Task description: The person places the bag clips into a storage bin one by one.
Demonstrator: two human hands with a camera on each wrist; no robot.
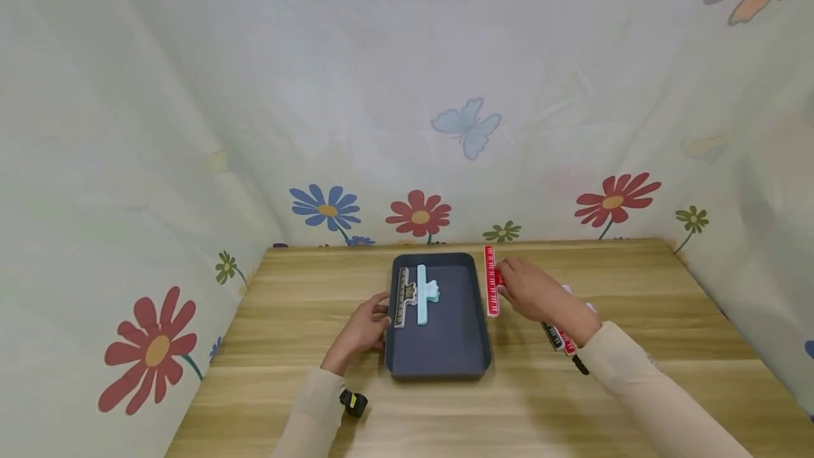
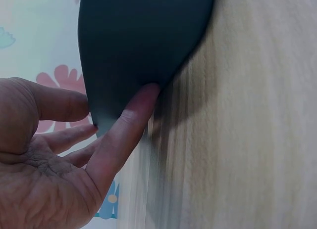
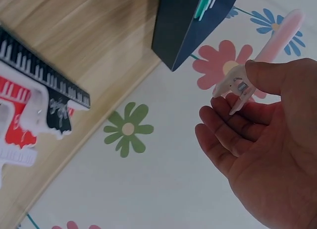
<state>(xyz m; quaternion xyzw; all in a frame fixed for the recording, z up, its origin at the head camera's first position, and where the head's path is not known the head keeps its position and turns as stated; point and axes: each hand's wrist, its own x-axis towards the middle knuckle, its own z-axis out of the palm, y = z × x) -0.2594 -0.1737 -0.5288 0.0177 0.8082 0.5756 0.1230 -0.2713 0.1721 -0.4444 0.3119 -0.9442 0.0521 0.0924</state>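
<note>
A red clip (image 1: 492, 281) with a white piano-key pattern is pinched between thumb and fingers of my right hand (image 1: 531, 288), raised beside the tray's right wall. From the right wrist view, its pale pink back and small spring are visible. The dark grey tray (image 1: 439, 355) holds a black-and-gold piano-key clip (image 1: 401, 299) along its left side and a light blue clip (image 1: 422, 295) next to it. At the tray's left wall is my left hand (image 1: 364, 327); in the left wrist view its extended fingers (image 2: 124, 135) touch the outside of that wall.
Under my right forearm, partly hidden, lie a black piano-key clip (image 1: 551, 336), a red one (image 1: 565, 341) and a whitish clip (image 3: 20, 156). The wooden table (image 1: 305, 281) ends at a flower-printed curtain (image 1: 528, 182) behind and at the sides.
</note>
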